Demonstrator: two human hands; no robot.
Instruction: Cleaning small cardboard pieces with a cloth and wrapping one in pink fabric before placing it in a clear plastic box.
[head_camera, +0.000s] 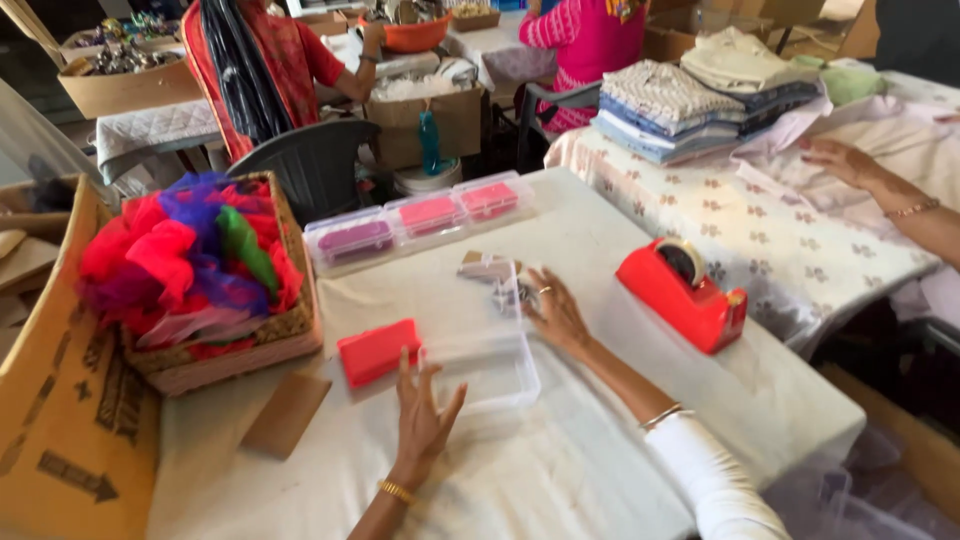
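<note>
The left hand (425, 420), fingers apart, steadied the clear box (480, 352) (open, empty); the right hand (557, 315), fingers spread, rested beyond it.

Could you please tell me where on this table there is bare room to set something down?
Bare cloth lies along the near edge, between the left hand and the right sleeve, and past the red tape dispenser toward the near right corner. It is crowded around the clear box, red pad, basket and the row of boxes.

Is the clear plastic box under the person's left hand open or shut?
Open. The clear plastic box has no lid on it, and the left hand rests at its rim. A red rectangular lid lies beside it.
</note>
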